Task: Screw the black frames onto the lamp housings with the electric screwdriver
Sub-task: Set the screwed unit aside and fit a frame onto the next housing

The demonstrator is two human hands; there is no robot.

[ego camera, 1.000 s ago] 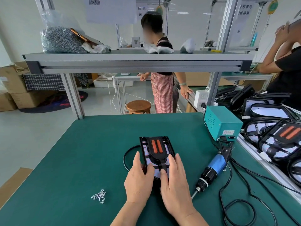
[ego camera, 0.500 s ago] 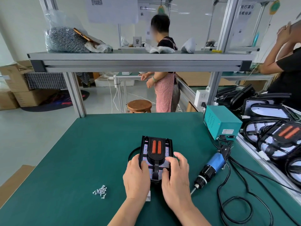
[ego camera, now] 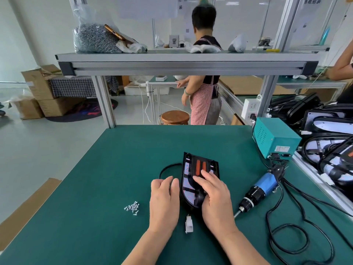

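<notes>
The right hand (ego camera: 214, 196) lies flat on top of the lamp housing (ego camera: 188, 181), its fingers spread and nearly straight across the middle, pressing down rather than pinching. Its thumb rests by the housing's narrow near end. The left hand (ego camera: 164, 199) sits just beside the housing's left edge with bent fingers held close together. The fingertips touch or nearly touch that edge; I cannot tell whether they grip it.

The housing rests on the green table (ego camera: 114, 169), in the middle, directly in front of the person, narrow end nearest them. A black frame (ego camera: 215, 166) sits on its top face, around two orange strips (ego camera: 200, 166). A black cable (ego camera: 168, 167) loops out on the left, behind the left hand. A small white connector (ego camera: 188, 224) lies on the table between the two wrists, near the housing's near end.

Left of the left hand, apart from it, is a small heap of silver screws (ego camera: 132, 207). Right of the right hand, the blue and black electric screwdriver (ego camera: 257, 192) lies on the table, untouched, bit pointing toward the person. Its cord runs to a teal power box (ego camera: 275, 136) at the table's far right corner.

Along the right edge, more lamp housings (ego camera: 334, 159) are piled. An overhead shelf (ego camera: 187, 60) carries a clear bag of screws (ego camera: 93, 39). Beyond the bench, a person in a checked apron (ego camera: 202, 100) stands by a round wooden stool (ego camera: 175, 116).
</notes>
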